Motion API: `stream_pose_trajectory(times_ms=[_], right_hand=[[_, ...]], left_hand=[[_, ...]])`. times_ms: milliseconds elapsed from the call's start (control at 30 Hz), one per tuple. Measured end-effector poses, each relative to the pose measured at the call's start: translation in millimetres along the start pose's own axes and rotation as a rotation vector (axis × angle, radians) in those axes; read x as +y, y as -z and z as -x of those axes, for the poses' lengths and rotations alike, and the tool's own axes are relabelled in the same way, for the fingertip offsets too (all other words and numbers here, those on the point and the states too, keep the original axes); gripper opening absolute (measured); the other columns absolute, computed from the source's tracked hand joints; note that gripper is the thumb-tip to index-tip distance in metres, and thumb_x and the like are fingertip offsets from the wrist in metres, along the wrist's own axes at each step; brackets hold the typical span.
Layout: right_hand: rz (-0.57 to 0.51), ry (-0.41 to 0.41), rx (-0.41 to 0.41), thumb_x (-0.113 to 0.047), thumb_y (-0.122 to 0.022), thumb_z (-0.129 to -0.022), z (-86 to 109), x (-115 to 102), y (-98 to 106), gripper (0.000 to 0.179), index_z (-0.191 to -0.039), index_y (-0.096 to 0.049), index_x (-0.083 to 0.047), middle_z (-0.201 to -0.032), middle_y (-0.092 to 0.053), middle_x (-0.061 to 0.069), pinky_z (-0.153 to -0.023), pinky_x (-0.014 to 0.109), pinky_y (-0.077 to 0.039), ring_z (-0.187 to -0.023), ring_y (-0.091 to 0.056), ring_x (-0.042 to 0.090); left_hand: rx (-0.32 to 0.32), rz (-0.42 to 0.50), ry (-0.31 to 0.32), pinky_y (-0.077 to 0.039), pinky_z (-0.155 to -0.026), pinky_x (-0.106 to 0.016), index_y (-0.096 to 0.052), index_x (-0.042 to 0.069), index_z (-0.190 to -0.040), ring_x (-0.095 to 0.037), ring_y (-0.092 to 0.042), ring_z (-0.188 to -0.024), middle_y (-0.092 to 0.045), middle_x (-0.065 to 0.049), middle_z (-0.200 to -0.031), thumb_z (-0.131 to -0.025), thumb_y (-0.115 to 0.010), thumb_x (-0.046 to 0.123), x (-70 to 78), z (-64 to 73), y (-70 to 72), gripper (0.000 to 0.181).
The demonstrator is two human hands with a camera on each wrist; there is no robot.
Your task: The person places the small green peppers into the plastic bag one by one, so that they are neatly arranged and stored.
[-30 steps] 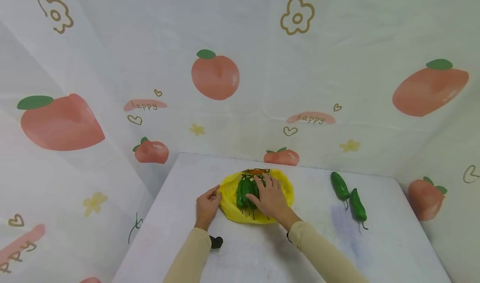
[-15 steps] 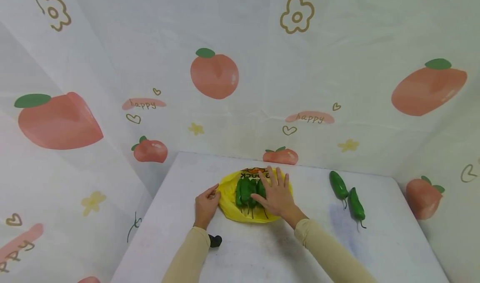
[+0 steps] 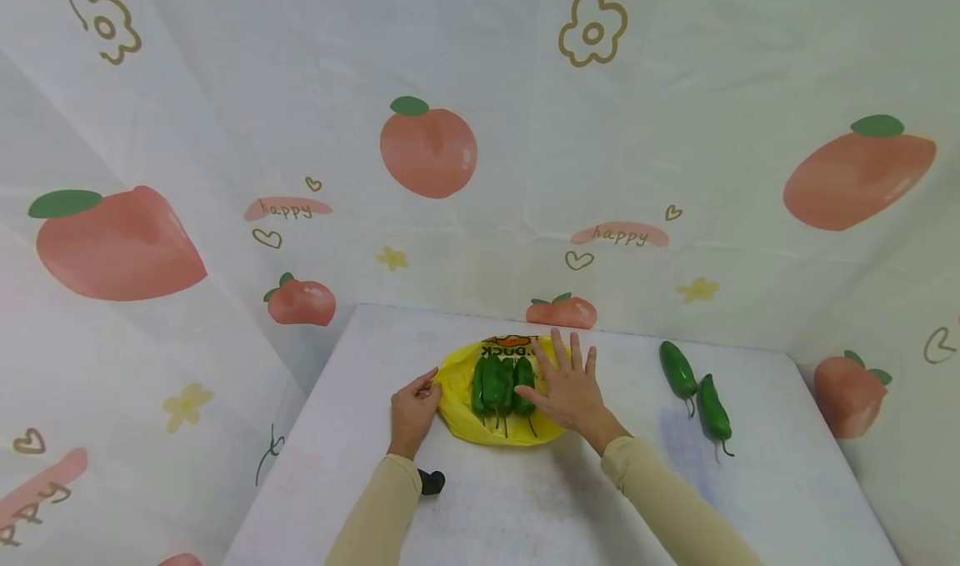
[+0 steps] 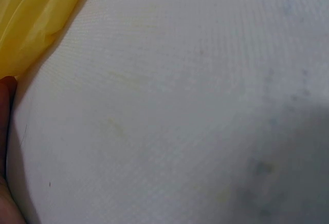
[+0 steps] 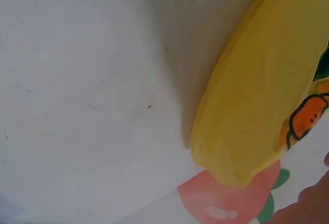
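Observation:
A yellow plastic bag [image 3: 467, 423] with a duck print lies spread on the table, its mouth facing up. Several green chili peppers [image 3: 492, 384] lie side by side inside it, stems toward me. At the bag's left rim, my left hand [image 3: 412, 414] pinches the edge between thumb and fingers. Only a sliver of that hand shows beside the yellow plastic in the left wrist view. My right hand [image 3: 572, 389] is over the bag's right side with fingers spread and straight, holding nothing. Whether it touches the plastic I cannot tell.
Two more green chili peppers, one farther back [image 3: 678, 371] and one nearer [image 3: 714, 409], lie on the white table [image 3: 517, 508] at the right. Part of a black object [image 3: 431, 483] shows beside the left sleeve. A fruit-printed cloth [image 3: 510, 66] hangs behind and around the table.
My right hand has moved rightward off the peppers and its fingers have spread, uncovering more peppers. The left hand stays at the bag's rim.

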State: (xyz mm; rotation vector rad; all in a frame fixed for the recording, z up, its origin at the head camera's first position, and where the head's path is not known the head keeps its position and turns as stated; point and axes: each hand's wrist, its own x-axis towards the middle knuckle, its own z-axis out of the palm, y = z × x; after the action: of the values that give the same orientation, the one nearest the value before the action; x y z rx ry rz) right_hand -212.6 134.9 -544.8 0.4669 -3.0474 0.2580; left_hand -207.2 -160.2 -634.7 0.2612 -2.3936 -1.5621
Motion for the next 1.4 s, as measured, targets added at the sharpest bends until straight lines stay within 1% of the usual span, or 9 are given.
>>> stream_pose_trajectory(times_ms=[167, 367, 467, 600, 833, 967, 1067, 1267, 1400], right_hand=[[-0.016, -0.022, -0.016, -0.079, -0.049, -0.088, 0.9, 10, -1, 0.098, -0.165, -0.021, -0.024, -0.173, -0.007, 0.015, -0.117, 0.079, -0.007, -0.157, -0.006, 0.050], [-0.037, -0.060, -0.048, -0.079, -0.046, -0.090, 3.6, 21, 1, 0.096, -0.165, -0.019, -0.026, -0.173, 0.005, 0.014, -0.115, 0.081, -0.003, -0.157, 0.002, 0.051], [-0.049, -0.088, -0.065, -0.079, -0.046, -0.090, 4.6, 27, 2, 0.096, -0.165, -0.017, -0.027, -0.174, 0.007, 0.013, -0.114, 0.082, 0.000, -0.156, 0.006, 0.052], [-0.059, -0.111, -0.072, -0.078, -0.045, -0.090, 5.8, 35, 1, 0.095, -0.165, -0.018, -0.027, -0.174, 0.004, 0.013, -0.112, 0.084, 0.000, -0.156, 0.005, 0.053], [-0.064, -0.152, -0.105, -0.079, -0.043, -0.090, 7.1, 47, 1, 0.096, -0.166, -0.013, -0.027, -0.173, 0.007, 0.014, -0.109, 0.087, 0.002, -0.155, 0.008, 0.055], [-0.070, -0.176, -0.104, -0.077, -0.044, -0.091, 8.8, 54, 3, 0.097, -0.166, -0.013, -0.024, -0.173, 0.005, 0.018, -0.108, 0.087, 0.000, -0.153, 0.006, 0.058], [-0.071, -0.195, -0.114, -0.079, -0.040, -0.092, 10.3, 60, 4, 0.097, -0.166, -0.011, -0.022, -0.172, 0.006, 0.020, -0.108, 0.087, 0.001, -0.153, 0.006, 0.058], [-0.097, -0.229, -0.133, -0.078, -0.039, -0.093, 12.9, 73, 3, 0.098, -0.166, -0.009, -0.020, -0.171, 0.009, 0.021, -0.108, 0.086, 0.006, -0.153, 0.009, 0.058], [-0.088, -0.243, -0.131, -0.079, -0.038, -0.092, 15.1, 82, 2, 0.100, -0.166, -0.008, -0.020, -0.171, 0.009, 0.022, -0.109, 0.086, 0.004, -0.152, 0.009, 0.059]], left_hand=[[0.002, -0.012, 0.001, -0.054, -0.070, -0.015, -0.075, 0.024, -0.125, -0.009, -0.067, -0.077, -0.079, -0.004, -0.105, -0.093, -0.072, 0.022, 0.3, 0.2, -0.2, 0.032], [-0.008, -0.007, 0.023, -0.053, -0.069, -0.015, -0.075, 0.024, -0.126, -0.011, -0.065, -0.077, -0.079, -0.005, -0.106, -0.093, -0.072, 0.022, 1.6, 0.3, -0.4, 0.033], [-0.009, -0.013, 0.030, -0.053, -0.070, -0.015, -0.075, 0.024, -0.126, -0.012, -0.065, -0.077, -0.079, -0.005, -0.107, -0.093, -0.072, 0.022, 1.7, 0.0, -0.8, 0.033], [-0.008, -0.014, 0.031, -0.053, -0.070, -0.015, -0.075, 0.025, -0.126, -0.012, -0.066, -0.078, -0.079, -0.004, -0.107, -0.093, -0.072, 0.023, 0.7, -0.6, -1.2, 0.033], [-0.003, -0.009, 0.023, -0.053, -0.071, -0.015, -0.075, 0.024, -0.125, -0.011, -0.067, -0.079, -0.079, -0.005, -0.106, -0.093, -0.072, 0.022, 0.7, -0.7, -0.6, 0.032], [-0.008, -0.012, 0.034, -0.053, -0.071, -0.016, -0.076, 0.024, -0.124, -0.010, -0.067, -0.079, -0.079, -0.004, -0.105, -0.093, -0.072, 0.023, 2.9, 0.0, 0.3, 0.032], [-0.011, -0.006, 0.040, -0.053, -0.071, -0.016, -0.076, 0.024, -0.124, -0.011, -0.067, -0.079, -0.079, -0.004, -0.106, -0.093, -0.072, 0.023, 4.2, 0.3, 0.6, 0.032], [-0.004, 0.000, 0.019, -0.054, -0.071, -0.015, -0.076, 0.024, -0.125, -0.012, -0.068, -0.079, -0.079, -0.005, -0.105, -0.092, -0.072, 0.023, 2.7, 0.2, 0.5, 0.032], [0.004, -0.010, 0.005, -0.054, -0.071, -0.015, -0.076, 0.023, -0.124, -0.010, -0.068, -0.080, -0.079, -0.006, -0.105, -0.093, -0.072, 0.021, 0.1, -0.5, -0.6, 0.032]])
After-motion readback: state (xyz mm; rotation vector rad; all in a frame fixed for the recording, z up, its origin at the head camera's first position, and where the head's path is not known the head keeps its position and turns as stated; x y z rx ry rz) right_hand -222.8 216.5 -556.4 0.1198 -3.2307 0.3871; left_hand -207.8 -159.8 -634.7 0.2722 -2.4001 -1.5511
